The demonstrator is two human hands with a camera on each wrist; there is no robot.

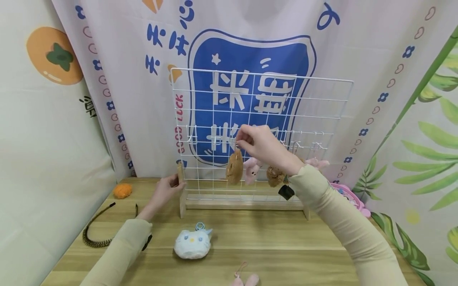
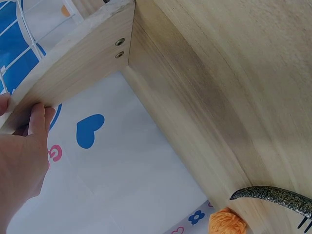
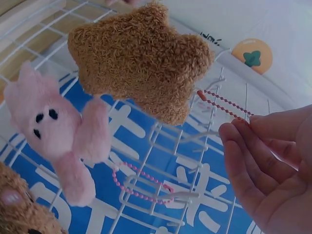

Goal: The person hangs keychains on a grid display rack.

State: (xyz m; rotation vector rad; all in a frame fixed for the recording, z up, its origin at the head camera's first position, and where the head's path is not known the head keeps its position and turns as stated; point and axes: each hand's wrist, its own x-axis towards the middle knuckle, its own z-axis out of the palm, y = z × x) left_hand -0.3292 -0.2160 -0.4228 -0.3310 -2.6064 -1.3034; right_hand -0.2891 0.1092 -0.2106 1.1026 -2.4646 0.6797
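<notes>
My right hand (image 1: 259, 143) pinches the reddish bead chain (image 3: 222, 106) of a brown fuzzy star-shaped plush keychain (image 3: 139, 63). The star hangs below the fingers, in front of a white wire grid (image 1: 211, 157) with hooks. Beside it, a pink plush keychain (image 3: 53, 129) hangs from a hook by a pink bead chain. Another brown plush (image 1: 274, 176) hangs farther right, partly behind my forearm. At the grid's left end, my left hand (image 1: 166, 192) grips the wooden side post (image 2: 63, 63), thumb on one side and fingers on the other.
On the table lie a white cat-face plush (image 1: 192, 245) with a blue ring, a pink plush (image 1: 247, 280) cut off at the bottom edge, a dark headband (image 1: 96, 243) and an orange fluffy ball (image 1: 123, 191). A pink basket (image 1: 358, 201) stands at right, partly behind my arm.
</notes>
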